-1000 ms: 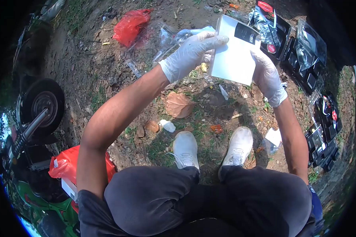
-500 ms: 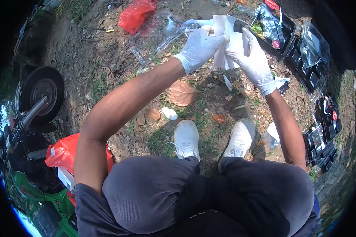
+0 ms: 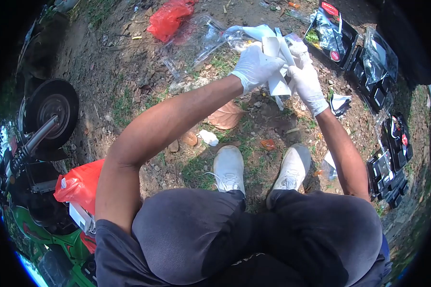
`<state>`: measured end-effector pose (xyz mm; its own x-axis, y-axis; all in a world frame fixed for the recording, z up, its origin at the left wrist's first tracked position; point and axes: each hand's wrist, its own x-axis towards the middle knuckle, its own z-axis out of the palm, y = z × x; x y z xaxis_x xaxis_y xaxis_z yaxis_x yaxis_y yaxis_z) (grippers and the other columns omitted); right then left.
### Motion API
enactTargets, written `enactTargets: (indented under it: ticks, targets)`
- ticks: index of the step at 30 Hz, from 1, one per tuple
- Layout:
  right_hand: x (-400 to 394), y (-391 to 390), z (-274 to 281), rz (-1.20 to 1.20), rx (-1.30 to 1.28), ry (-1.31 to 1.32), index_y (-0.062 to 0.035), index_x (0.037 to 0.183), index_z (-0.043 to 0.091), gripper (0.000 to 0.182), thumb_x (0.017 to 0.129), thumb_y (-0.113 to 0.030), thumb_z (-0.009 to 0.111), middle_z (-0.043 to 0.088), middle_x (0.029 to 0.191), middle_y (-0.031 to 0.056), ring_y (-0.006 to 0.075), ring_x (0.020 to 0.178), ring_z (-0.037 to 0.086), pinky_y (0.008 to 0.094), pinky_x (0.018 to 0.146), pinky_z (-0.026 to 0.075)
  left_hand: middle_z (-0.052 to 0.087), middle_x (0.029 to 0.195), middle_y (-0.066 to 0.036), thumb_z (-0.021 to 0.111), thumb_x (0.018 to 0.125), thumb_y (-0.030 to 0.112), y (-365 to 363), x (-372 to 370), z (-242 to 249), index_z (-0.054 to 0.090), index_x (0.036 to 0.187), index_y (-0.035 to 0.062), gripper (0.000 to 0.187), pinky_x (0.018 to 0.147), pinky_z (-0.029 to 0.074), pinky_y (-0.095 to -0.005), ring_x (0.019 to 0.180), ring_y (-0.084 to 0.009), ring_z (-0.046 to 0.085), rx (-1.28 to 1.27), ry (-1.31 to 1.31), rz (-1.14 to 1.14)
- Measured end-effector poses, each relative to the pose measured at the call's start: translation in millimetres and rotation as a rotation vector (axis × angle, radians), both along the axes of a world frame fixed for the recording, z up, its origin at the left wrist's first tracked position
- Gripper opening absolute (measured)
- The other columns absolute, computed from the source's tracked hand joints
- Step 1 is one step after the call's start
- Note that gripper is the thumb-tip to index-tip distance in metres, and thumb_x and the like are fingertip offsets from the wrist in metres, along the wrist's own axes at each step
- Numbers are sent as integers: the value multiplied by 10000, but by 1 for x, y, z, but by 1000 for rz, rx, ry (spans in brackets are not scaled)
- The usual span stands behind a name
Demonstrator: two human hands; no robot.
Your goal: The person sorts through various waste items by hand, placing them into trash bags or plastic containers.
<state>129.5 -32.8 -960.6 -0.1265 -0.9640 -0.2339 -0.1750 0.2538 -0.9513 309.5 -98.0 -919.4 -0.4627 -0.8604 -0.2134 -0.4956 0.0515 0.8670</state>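
Both my hands wear thin white gloves and are raised in front of me above the ground. A white cardboard box (image 3: 278, 86), now narrow and folded, is between them. My left hand (image 3: 256, 68) grips its left side with the thumb across the card. My right hand (image 3: 305, 80) is closed at its right edge, with the fingers partly hidden behind it. Just behind the card lies a pale blue plastic sheet or bag (image 3: 249, 31) on the ground.
A red plastic bag (image 3: 168, 23) and clear plastic packaging (image 3: 210, 40) lie ahead. Open black cases (image 3: 347, 40) line the right side. At left are a motorbike wheel (image 3: 50, 115) and another red bag (image 3: 79, 184). A large dry leaf (image 3: 226, 115) lies before my shoes (image 3: 228, 167).
The white box was broad and open-sided and is now turned and pressed narrower. My left hand has moved slightly right and down, and the right hand has shifted a little.
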Motion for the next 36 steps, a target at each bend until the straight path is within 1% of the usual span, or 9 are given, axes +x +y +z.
enactTargets:
  ticks: [6,7,14,16,20,22,24,26,36]
  targets:
    - [-28,2,-24,208,-171,214,39,1328,612,497,944,-266,531,639,1256,190,239,1116,600,357,998,462,703,913,-156,703,863,308,-15,24,-36,679,1008,-58,395,749,535,-338,840,-198,675,-32,-48,5]
    - [-23,7,-17,213,-141,181,38,1329,612,491,944,-257,536,663,1228,188,244,1097,619,352,994,466,730,944,-244,740,757,346,-15,27,-38,709,958,-50,445,818,561,-403,909,-337,727,-83,-49,8]
    - [8,9,-25,312,-234,380,0,1258,635,381,1021,-287,551,703,1040,262,370,920,697,396,837,532,714,989,-235,612,893,342,-6,27,-40,680,997,-14,378,812,569,-465,897,-392,712,-415,-170,-110]
    - [10,3,-24,330,-88,459,-7,1377,585,423,1051,-268,517,716,1214,177,222,1066,669,345,962,489,688,1028,-274,518,969,308,-12,34,-51,667,1034,6,343,819,565,-501,909,-432,700,-739,-401,-229]
    - [-2,7,-27,120,-252,303,-4,1340,604,390,1060,-264,526,705,1125,130,214,997,652,335,903,504,665,977,-309,396,1073,378,-35,67,-77,640,1099,-36,481,783,562,-421,893,-367,698,-30,-353,85]
    - [-17,4,-42,104,-318,332,-1,1310,618,388,1055,-285,552,687,1081,80,177,939,634,303,835,505,676,985,-228,408,1081,377,-36,86,-115,624,1157,-8,448,793,571,-389,952,-279,695,-198,-350,82]
    - [-20,13,-29,-70,-50,-277,-5,1310,611,397,1047,-301,576,686,1088,55,142,927,632,277,789,500,668,1032,-123,428,1086,355,-33,98,-126,586,1227,33,386,790,574,-380,1025,-213,672,168,128,62]
    - [-48,10,-57,-32,111,-243,-10,1307,614,421,1014,-312,635,679,1140,60,138,977,629,287,808,504,643,1070,-51,465,1082,357,-25,106,-114,552,1249,67,345,767,561,-353,988,-163,652,246,209,15]
    - [-27,36,-7,483,-678,1238,-203,1563,417,911,736,-138,793,373,1593,215,396,1443,400,528,1182,318,614,1013,1,531,1062,391,-10,80,-74,599,1178,75,343,735,520,-282,897,-85,589,282,72,-33]
